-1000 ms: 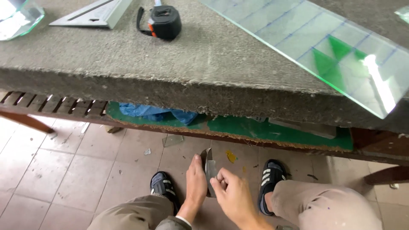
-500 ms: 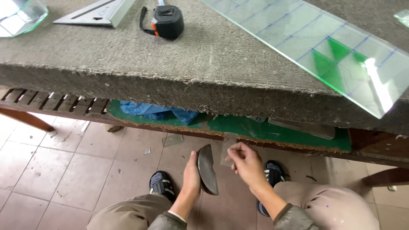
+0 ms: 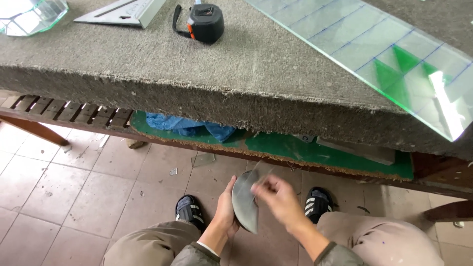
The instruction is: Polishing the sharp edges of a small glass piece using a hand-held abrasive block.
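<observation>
Below the carpeted table (image 3: 207,69), low in the frame, the left hand (image 3: 227,209) now clasps a curved glass piece (image 3: 245,204) raised from the floor, while the blurred right hand (image 3: 276,197) touches its upper edge.

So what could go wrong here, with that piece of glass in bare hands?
The curved glass piece rests in the bare left hand with the right hand at its edge, so a cut seems possible. If it slips, it may shatter on the tiled floor, close to the shoes.
</observation>
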